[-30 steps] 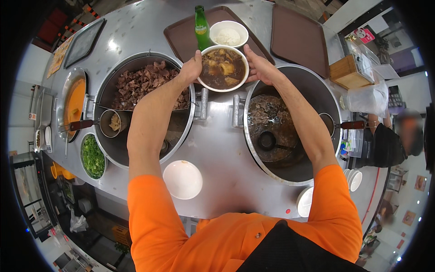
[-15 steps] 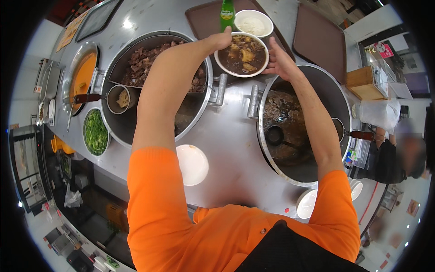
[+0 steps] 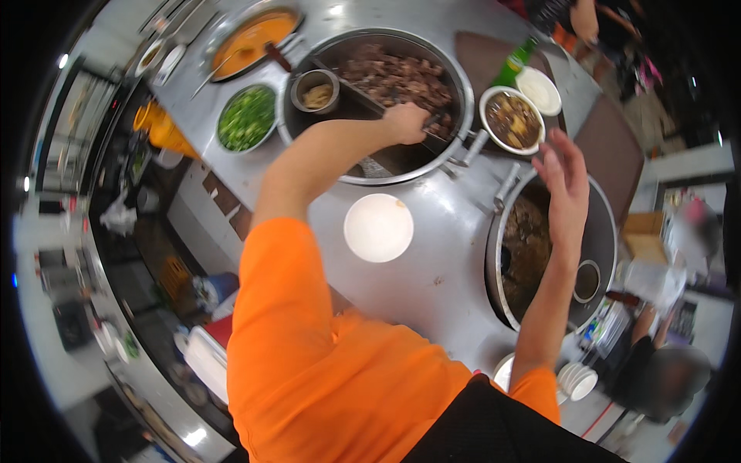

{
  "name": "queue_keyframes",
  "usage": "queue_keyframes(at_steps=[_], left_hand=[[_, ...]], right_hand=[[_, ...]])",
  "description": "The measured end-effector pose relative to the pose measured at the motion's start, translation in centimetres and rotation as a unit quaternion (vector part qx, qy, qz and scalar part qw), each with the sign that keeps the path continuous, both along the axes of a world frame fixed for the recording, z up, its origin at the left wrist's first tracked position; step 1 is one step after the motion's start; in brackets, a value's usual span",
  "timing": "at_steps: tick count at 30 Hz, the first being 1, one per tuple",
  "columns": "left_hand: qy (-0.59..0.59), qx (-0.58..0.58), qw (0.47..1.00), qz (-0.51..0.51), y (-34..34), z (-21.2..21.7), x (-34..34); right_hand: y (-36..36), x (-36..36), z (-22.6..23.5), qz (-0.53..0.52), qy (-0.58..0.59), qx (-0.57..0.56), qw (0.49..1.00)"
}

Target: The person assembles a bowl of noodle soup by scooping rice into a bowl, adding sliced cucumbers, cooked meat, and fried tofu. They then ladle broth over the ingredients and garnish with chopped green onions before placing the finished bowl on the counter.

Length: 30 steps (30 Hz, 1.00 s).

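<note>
My left hand [image 3: 407,123] is closed over the divided pot [image 3: 465,73], beside the chopped brown meat [image 3: 397,73]. Something dark shows by its fingers, too blurred to name. My right hand [image 3: 567,174] hangs above the near rim of the right pot [image 3: 610,224], fingers apart and holding nothing. Just beyond it, a bowl of brown stew [image 3: 512,120] rests on a brown tray [image 3: 472,54]. Touching or close beside that bowl are a bowl of white food [image 3: 539,91] and a green bottle [image 3: 515,62].
A white bowl [image 3: 378,228] stands on the steel counter [image 3: 432,262] between the pots. Chopped greens [image 3: 247,117] and a pan of orange sauce [image 3: 255,45] are at the left. A second tray [image 3: 610,143] lies at the right. Stacked bowls [image 3: 577,381] sit near my right elbow; another person [image 3: 641,370] is beyond.
Both hands have let go of the stew bowl, which stays on the tray. My left hand has moved left over the meat and closed; my right has drawn back nearer me. The view has turned.
</note>
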<state>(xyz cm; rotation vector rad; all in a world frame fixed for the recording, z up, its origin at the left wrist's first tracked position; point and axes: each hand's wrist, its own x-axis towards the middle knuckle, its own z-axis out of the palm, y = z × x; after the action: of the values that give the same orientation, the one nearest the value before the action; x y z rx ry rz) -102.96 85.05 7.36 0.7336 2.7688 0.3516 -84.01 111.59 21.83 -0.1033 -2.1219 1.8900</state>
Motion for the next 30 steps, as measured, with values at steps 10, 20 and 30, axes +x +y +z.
queue_keyframes(at_steps=[10,20,30], left_hand=[[0.115,0.48,0.848,0.192,-13.4,13.2,20.7],[0.081,0.597,0.786,0.135,-25.9,3.1,27.7],[-0.177,0.669,0.514,0.506,-38.1,-7.0,9.2]], right_hand=[[-14.9,7.0,-3.8,0.193,-0.17,-0.178,0.95],[-38.0,1.7,-6.5,0.21,-0.25,-0.292,0.899],[-36.5,1.9,-3.5,0.199,-0.16,0.272,0.928]])
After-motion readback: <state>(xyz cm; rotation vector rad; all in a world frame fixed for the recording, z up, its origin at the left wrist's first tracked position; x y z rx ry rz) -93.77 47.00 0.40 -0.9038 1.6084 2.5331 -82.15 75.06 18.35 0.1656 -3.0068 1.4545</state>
